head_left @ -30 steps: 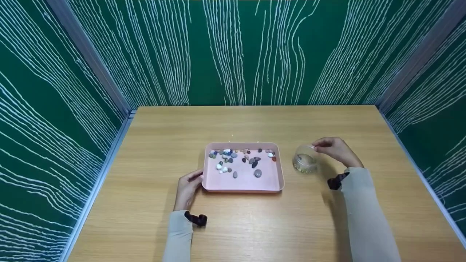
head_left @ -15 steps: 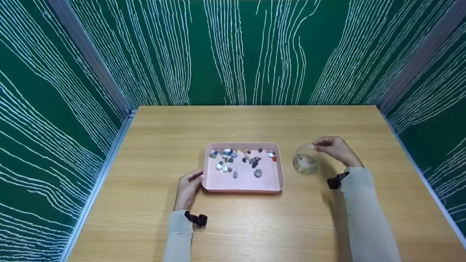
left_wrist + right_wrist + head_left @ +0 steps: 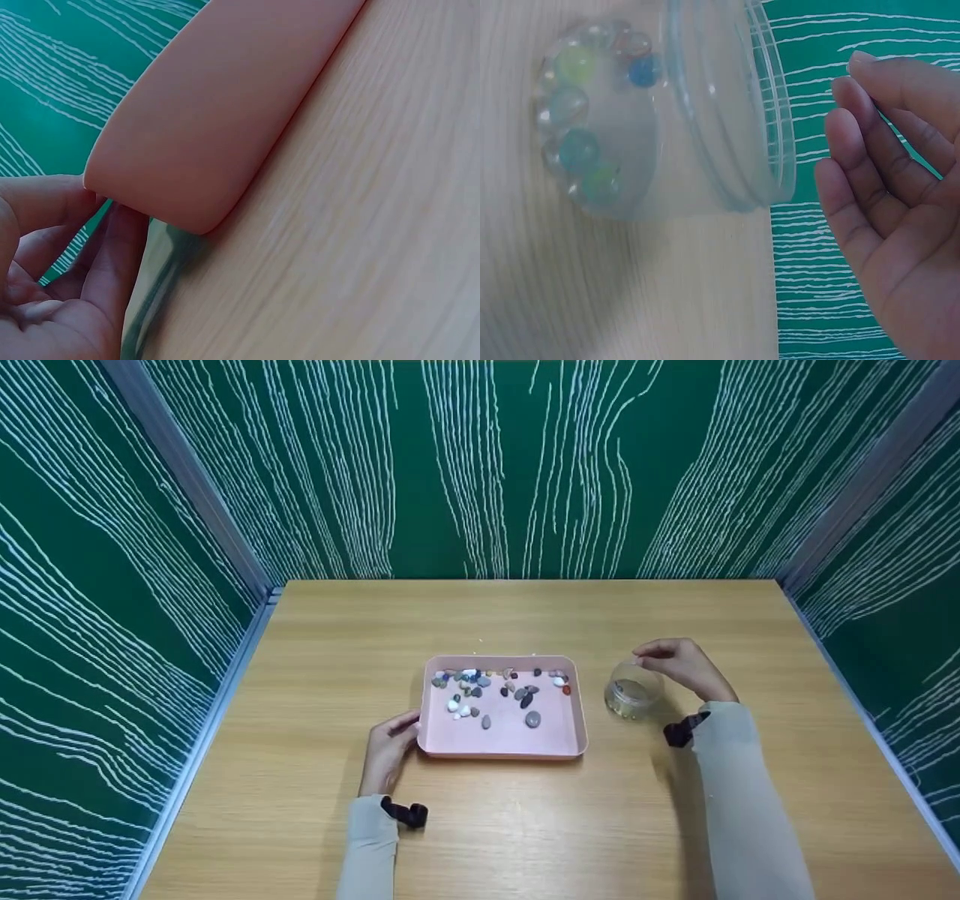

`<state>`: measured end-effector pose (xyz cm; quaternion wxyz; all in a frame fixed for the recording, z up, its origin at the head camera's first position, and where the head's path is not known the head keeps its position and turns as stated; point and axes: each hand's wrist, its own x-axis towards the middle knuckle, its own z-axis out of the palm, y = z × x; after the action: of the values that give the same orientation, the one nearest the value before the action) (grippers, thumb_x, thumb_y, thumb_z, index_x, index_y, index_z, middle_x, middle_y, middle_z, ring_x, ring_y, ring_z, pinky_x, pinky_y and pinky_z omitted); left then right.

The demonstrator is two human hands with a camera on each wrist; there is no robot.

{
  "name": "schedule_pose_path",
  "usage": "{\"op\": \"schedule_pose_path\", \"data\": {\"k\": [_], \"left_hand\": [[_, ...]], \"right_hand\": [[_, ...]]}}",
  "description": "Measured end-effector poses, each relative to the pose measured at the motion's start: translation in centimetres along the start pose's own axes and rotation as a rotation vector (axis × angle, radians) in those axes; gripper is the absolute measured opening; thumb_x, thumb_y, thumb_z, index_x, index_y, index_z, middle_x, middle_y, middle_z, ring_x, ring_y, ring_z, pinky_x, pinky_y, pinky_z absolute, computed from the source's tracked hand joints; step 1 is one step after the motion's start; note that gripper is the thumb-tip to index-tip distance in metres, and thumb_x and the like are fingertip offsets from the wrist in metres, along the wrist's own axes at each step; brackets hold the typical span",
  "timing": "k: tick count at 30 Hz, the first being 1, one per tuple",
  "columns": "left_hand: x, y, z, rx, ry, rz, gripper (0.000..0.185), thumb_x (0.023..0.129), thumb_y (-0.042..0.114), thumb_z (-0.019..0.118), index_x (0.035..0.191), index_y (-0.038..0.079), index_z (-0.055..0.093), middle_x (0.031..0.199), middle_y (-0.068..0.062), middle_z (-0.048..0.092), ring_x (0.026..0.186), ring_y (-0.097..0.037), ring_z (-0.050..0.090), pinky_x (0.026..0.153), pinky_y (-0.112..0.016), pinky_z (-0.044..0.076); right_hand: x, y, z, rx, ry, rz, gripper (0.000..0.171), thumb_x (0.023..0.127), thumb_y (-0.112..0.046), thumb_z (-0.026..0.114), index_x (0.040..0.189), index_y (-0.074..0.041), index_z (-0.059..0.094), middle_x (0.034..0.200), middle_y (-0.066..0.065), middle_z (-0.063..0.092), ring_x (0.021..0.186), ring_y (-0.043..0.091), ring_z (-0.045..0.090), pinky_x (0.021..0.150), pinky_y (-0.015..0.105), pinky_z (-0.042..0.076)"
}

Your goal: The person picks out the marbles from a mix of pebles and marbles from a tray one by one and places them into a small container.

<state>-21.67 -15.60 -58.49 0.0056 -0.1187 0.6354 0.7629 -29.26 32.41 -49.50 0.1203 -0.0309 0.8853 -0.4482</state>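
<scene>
My left hand (image 3: 386, 750) holds the left side of a shallow pink tray (image 3: 502, 739). In the left wrist view its fingertips sit at the tray's rim and end wall. Several mixed pebbles (image 3: 532, 719), grey, white, black and reddish, lie in the tray, mostly toward its far side. Right of it stands a clear round jar (image 3: 712, 112) with several glassy balls (image 3: 580, 148) at its bottom, green, blue and clear. My right hand (image 3: 688, 667) is above the jar's far right side, fingers loosely bent. The right wrist view shows its fingertips beside the ribbed rim, with nothing visible between them.
The wooden table (image 3: 337, 645) carries tray and jar. A few tiny pale specks lie behind the tray. Green walls with wavy white lines (image 3: 465, 472) and metal frame posts (image 3: 187, 472) enclose the table at the back and sides.
My right hand has shifted slightly left and up, its fingertips now farther over the jar. The left hand and the tray have stayed in place.
</scene>
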Motion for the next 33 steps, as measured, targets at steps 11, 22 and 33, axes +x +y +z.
{"op": "schedule_pose_path", "data": {"k": [11,22,33], "left_hand": [[0.0,0.0,0.2,0.009,0.010,-0.035,0.035,0.087,-0.009,0.059,0.122,-0.011,0.059,0.130,-0.028,0.056,0.109,-0.020,0.060,0.090,-0.024,0.054],[0.1,-0.1,0.2,0.005,0.011,-0.032,0.035,0.086,-0.010,0.059,0.121,-0.012,0.059,0.131,-0.027,0.056,0.109,-0.021,0.059,0.089,-0.024,0.054],[0.0,-0.2,0.0,-0.050,-0.008,-0.019,0.037,0.088,-0.009,0.059,0.123,-0.018,0.054,0.126,-0.028,0.058,0.094,-0.012,0.062,0.080,-0.020,0.054]], "right_hand": [[1.0,-1.3,1.2,0.025,-0.005,0.020,0.036,0.095,-0.031,0.060,0.124,-0.009,0.062,0.129,0.016,0.059,0.118,0.031,0.053,0.106,0.051,0.041],[2.2,-3.2,3.4,0.028,0.002,-0.005,0.033,0.094,-0.025,0.061,0.123,-0.008,0.063,0.123,0.014,0.061,0.111,0.028,0.057,0.101,0.045,0.047],[3.5,-5.3,6.2,0.018,-0.022,-0.036,0.030,0.093,-0.024,0.062,0.120,-0.011,0.065,0.123,0.012,0.062,0.115,0.029,0.055,0.103,0.049,0.044]]}}
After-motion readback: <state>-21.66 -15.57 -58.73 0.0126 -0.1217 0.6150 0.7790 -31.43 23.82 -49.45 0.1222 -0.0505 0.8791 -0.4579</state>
